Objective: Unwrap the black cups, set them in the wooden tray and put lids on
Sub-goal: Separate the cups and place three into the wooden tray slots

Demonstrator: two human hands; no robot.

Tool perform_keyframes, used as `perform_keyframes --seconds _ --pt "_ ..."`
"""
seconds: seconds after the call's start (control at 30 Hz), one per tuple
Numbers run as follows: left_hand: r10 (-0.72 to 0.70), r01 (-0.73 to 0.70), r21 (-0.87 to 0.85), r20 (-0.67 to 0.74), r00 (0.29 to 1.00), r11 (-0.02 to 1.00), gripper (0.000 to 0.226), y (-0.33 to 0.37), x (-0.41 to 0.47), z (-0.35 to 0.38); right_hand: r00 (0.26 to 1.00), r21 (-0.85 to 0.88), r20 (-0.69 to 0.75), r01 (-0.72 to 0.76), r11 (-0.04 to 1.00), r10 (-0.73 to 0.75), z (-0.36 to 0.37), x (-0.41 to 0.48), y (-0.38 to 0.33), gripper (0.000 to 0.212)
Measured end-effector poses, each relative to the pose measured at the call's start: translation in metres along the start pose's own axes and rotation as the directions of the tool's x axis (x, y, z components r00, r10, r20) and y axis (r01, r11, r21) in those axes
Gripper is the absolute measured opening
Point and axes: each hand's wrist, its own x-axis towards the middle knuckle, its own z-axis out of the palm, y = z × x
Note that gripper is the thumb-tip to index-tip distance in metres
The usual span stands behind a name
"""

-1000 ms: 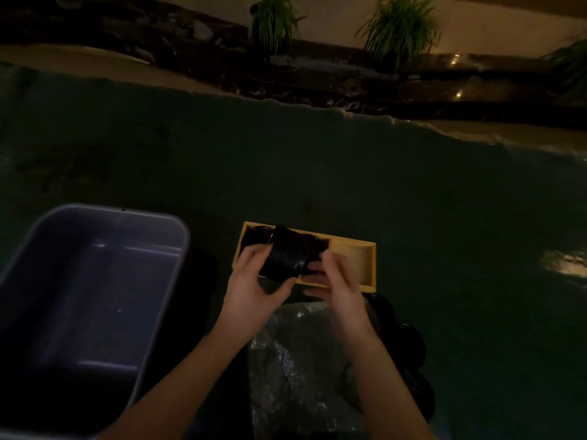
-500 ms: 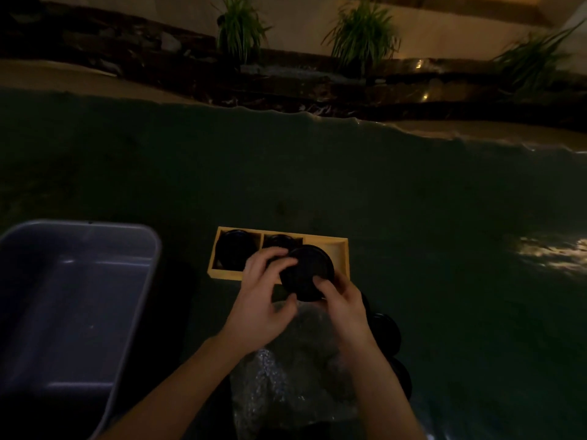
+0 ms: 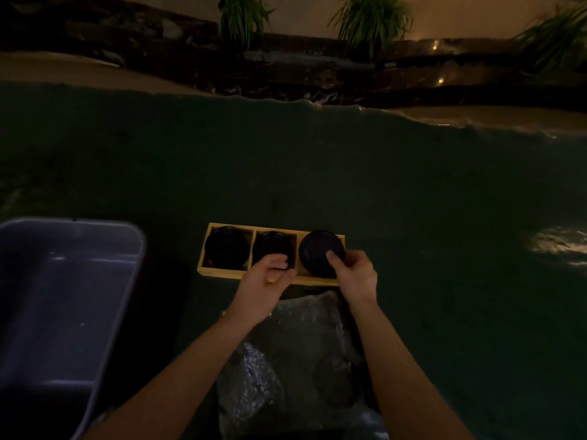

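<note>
A wooden tray (image 3: 219,272) with three compartments lies on the dark green cloth. A black cup (image 3: 226,246) fills the left compartment and another black cup (image 3: 272,246) stands in the middle one. A third black cup (image 3: 317,250) sits in the right compartment, with my right hand (image 3: 355,274) gripping its near right edge. My left hand (image 3: 266,277) rests on the tray's front wall below the middle cup, fingers curled. Whether the cups carry lids is too dark to tell.
A large grey plastic tub (image 3: 63,300) stands at the left. Crumpled clear wrapping (image 3: 286,360) lies between my forearms, close to me. The green cloth (image 3: 413,201) spreads far to the right and back, ending at a stone ledge with plants (image 3: 371,17).
The black cup that both hands held above the tray has gone down into the right compartment. My left hand has let go of it and dropped to the tray's front edge.
</note>
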Motion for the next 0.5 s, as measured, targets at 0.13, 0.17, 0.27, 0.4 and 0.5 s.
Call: perform_keyframes --seconds 0.13,0.17,0.27,0.4,0.5 --pt "-0.007 0.011 0.036 -0.09 0.996 0.999 0.024 -0.014 -0.009 -0.016 0.986 -0.406 -0.068 0.114 0.907 -0.155 0.011 0.012 0.0 0.051" --pt "-0.005 0.009 0.035 -0.11 0.994 0.999 0.022 -0.016 -0.011 -0.018 0.976 -0.49 -0.092 0.13 0.862 -0.199 0.012 0.011 0.0 0.051" --pt "0.024 -0.014 0.068 -0.152 0.988 0.998 0.022 -0.021 -0.016 -0.026 0.952 -0.607 -0.133 0.141 0.782 -0.275 0.016 0.01 -0.003 0.053" --pt "0.07 -0.052 0.104 -0.179 0.981 0.993 0.023 -0.027 -0.023 -0.03 0.969 -0.461 -0.15 0.105 0.881 -0.194 0.014 0.005 -0.005 0.06" --pt "0.084 -0.064 0.12 -0.172 0.981 0.991 0.024 -0.033 -0.031 -0.032 0.976 -0.258 -0.11 0.152 0.954 -0.186 0.005 -0.005 0.003 0.049"
